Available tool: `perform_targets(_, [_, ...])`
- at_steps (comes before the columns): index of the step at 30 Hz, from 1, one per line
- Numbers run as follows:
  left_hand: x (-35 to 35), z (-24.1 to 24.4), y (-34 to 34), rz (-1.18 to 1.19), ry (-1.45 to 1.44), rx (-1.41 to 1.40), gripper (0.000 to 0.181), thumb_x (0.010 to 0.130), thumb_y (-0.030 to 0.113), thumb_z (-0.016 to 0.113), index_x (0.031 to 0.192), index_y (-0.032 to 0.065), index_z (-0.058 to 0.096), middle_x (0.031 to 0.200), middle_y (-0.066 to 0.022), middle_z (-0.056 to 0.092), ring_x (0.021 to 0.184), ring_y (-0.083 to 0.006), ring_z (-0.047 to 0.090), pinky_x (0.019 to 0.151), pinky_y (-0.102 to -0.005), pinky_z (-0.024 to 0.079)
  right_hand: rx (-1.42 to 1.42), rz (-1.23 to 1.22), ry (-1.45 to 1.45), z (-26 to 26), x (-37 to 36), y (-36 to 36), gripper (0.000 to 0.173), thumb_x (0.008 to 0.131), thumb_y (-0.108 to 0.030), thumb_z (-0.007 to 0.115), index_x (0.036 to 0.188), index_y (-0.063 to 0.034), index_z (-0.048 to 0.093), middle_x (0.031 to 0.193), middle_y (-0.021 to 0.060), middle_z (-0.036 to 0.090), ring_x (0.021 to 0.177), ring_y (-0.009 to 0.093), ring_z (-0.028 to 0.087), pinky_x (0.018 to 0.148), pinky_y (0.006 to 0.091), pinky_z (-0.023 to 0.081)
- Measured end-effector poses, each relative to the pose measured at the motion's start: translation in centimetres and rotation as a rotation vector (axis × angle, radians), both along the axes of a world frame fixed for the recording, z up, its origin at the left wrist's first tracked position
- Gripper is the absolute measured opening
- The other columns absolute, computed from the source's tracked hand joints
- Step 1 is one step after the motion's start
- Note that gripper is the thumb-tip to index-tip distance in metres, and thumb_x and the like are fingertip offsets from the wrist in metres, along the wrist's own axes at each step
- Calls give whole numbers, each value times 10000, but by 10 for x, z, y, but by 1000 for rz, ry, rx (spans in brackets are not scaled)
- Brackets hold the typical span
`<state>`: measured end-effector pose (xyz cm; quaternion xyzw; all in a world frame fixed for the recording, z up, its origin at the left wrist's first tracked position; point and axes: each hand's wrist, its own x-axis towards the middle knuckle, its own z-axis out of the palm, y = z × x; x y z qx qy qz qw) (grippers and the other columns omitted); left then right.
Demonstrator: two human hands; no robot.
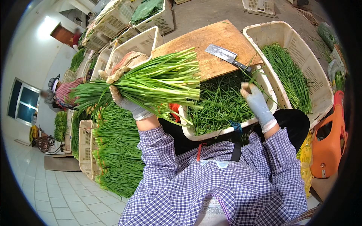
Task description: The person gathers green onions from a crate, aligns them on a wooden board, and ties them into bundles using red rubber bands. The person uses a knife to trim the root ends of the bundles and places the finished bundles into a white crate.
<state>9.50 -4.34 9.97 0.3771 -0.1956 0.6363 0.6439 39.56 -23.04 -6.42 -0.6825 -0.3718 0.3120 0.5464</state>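
My gloved left hand (pixel 120 90) grips a large bunch of green Chinese chives (pixel 167 82), its pale cut ends towards the right and its leaf tips to the left. Over a white plastic crate (pixel 198 138) of loose green trimmings (pixel 223 101) is my gloved right hand (pixel 254 99), fingers curled together beside a few stray blades; whether it pinches any is unclear. A cleaver (pixel 222 53) with a black handle lies on a wooden board (pixel 192 39) across the crate's far side, its handle sticking out past the board's near edge.
Right of the board stands a crate (pixel 319 84) holding more chives (pixel 291 76). Banded chive bundles (pixel 118 149) are piled at the left. An orange plastic stool (pixel 328 149) is at the far right. Other people, one in a red checked shirt (pixel 68 90), are further left among stacked crates (pixel 116 18).
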Motion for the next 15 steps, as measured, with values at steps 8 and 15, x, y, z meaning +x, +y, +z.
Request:
perform_targets(8, [7, -11, 6, -45, -112, 0, 410, 921, 190, 601, 1323, 135, 536, 1042, 32, 661, 1045, -170, 568, 1106, -419, 335, 205, 71, -213, 87, -69, 37, 335, 941, -319, 606, 803, -16, 645, 725, 175, 620, 677, 334, 608, 633, 402, 477])
perform_targets(15, [-16, -17, 16, 117, -17, -30, 195, 942, 230, 563, 1103, 144, 630, 1050, 20, 650, 1069, -141, 577, 1094, -373, 373, 128, 551, -4, 89, -59, 17, 612, 987, -492, 500, 1292, 35, 563, 1183, 229, 650, 1085, 292, 635, 986, 334, 464])
